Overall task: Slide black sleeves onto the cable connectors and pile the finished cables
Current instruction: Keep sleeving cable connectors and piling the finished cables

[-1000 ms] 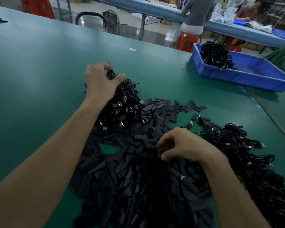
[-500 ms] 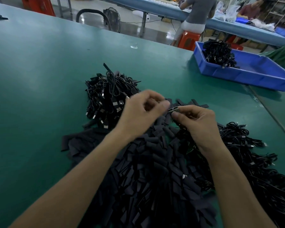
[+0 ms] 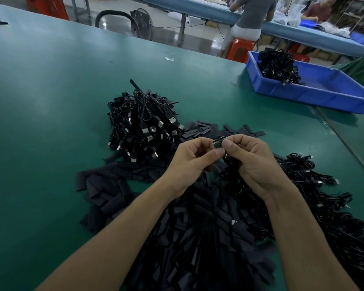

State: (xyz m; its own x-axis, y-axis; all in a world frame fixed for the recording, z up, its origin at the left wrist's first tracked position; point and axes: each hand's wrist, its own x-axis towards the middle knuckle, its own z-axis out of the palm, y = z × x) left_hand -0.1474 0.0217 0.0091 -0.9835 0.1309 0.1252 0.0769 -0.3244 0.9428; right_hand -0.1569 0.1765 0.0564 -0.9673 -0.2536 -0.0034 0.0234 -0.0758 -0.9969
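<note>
Connector point(image 3: 218, 142) is held up over the loose sleeves point(image 3: 198, 238) mid-counter point(image 3: 51, 101), metal end toward your left for sleeving. Your right hand point(image 3: 254, 164) pinches it thumb-and-forefinger, wrist bent in. Your left hand point(image 3: 189, 164) has fingers curled, pinching its free end; can't tell if it holds a sleeve. Finished pile point(image 3: 143, 124) sits just beyond, toward the far edge.

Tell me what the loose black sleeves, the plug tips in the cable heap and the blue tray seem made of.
Black sleeves: probably soft plastic or rubbery tubing, matte; they lie flattened and reflect almost nothing.
Plug tips: likely metal, bright; they glint silver against the dark cable heap.
Blue tray: moulded plastic, slight sheen; uniform colour, rounded rim.
</note>
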